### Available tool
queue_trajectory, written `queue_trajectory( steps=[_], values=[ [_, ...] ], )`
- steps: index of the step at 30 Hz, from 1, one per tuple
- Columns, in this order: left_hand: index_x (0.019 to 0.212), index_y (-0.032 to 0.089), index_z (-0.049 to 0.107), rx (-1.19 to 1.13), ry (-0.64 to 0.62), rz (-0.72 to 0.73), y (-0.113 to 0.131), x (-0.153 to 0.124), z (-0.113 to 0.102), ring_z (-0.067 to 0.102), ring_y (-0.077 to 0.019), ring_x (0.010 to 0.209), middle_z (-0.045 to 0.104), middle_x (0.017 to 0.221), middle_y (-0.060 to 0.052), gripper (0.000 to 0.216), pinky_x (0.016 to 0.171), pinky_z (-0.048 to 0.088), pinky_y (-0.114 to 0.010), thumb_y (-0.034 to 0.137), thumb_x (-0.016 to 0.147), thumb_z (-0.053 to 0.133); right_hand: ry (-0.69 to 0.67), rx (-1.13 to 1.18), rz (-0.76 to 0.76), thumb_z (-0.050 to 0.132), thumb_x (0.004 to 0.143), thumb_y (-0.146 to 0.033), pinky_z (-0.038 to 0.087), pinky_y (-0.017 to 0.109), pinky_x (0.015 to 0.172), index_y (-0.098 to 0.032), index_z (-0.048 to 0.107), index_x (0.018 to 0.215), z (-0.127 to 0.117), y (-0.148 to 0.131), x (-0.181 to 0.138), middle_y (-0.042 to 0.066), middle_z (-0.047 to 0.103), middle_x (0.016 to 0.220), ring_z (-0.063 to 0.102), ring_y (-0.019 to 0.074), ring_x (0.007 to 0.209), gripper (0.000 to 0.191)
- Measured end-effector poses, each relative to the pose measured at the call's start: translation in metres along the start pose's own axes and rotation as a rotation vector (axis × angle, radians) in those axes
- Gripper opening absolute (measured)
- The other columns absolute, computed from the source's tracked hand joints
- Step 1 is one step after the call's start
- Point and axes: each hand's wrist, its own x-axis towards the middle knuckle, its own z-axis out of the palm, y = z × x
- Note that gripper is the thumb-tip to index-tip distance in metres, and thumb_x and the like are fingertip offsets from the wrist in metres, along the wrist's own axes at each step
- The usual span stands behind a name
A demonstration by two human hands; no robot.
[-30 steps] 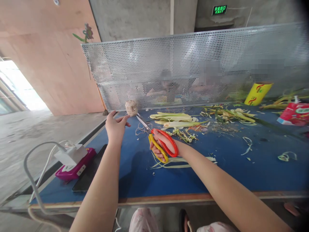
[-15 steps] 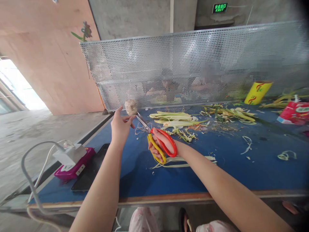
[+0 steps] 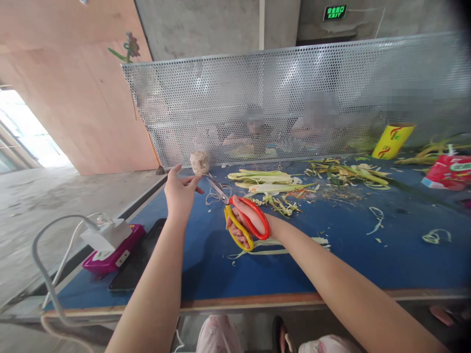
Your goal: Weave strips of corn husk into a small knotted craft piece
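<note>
Scissors, gripped by the right hand, slanted up-left, tips just beside the left hand, whose hold I couldn't tell, pale ball just beyond!

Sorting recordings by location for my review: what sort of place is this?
Probably a workroom in a rough-finished building: there's a bare concrete wall, a lit exit sign and a blue table littered with plant scraps.

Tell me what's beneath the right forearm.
Pale strips show on either side of the right forearm, on the blue table; whatever is directly beneath the arm is covered.
</note>
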Motion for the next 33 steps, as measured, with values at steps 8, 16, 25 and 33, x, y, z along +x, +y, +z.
queue_trajectory(
  steps=[8, 16, 25, 33],
  values=[
    [0.125, 0.011, 0.038, 0.032, -0.183, 0.055, 0.0020, -0.0002, 0.0040, 0.060, -0.0142, 0.051, 0.067, 0.064, -0.002, 0.062, 0.059, 0.045, -0.027, 0.028, 0.069, 0.061, 0.017, 0.026, -0.021, 0.010, 0.071, -0.078, 0.032, 0.020, 0.031, -0.016, 0.044, 0.063, 0.0004, -0.0021, -0.0002, -0.004, 0.041, 0.040, 0.040, 0.0080, 0.031, 0.071],
    [0.123, 0.015, 0.038, -0.103, -0.250, 0.084, -0.0032, 0.0013, 0.0068, 0.058, -0.0121, 0.046, 0.069, 0.075, -0.005, 0.061, 0.054, 0.045, -0.027, 0.028, 0.068, 0.062, 0.013, 0.038, -0.063, 0.015, 0.069, -0.079, 0.035, 0.021, 0.035, -0.015, 0.045, 0.065, -0.0033, 0.0012, 0.0014, -0.005, 0.041, 0.041, 0.041, 0.0080, 0.033, 0.070],
    [0.121, 0.017, 0.040, -0.071, -0.261, 0.089, 0.0017, -0.0006, 0.0068, 0.058, -0.0117, 0.045, 0.069, 0.074, -0.004, 0.057, 0.052, 0.044, -0.026, 0.026, 0.069, 0.062, 0.009, 0.049, -0.056, 0.018, 0.068, -0.080, 0.037, 0.022, 0.035, -0.015, 0.046, 0.065, -0.0038, 0.0013, 0.0021, -0.004, 0.041, 0.042, 0.040, 0.0079, 0.034, 0.070],
    [0.130, 0.018, 0.032, -0.218, -0.366, 0.080, 0.0054, -0.0041, 0.0074, 0.062, -0.0140, 0.050, 0.069, 0.080, -0.006, 0.069, 0.051, 0.042, -0.025, 0.032, 0.070, 0.063, 0.022, 0.096, -0.123, 0.018, 0.070, -0.078, 0.038, 0.024, 0.036, -0.016, 0.046, 0.064, -0.0062, 0.0038, 0.0052, -0.004, 0.041, 0.040, 0.041, 0.0098, 0.034, 0.068]
  ],
)
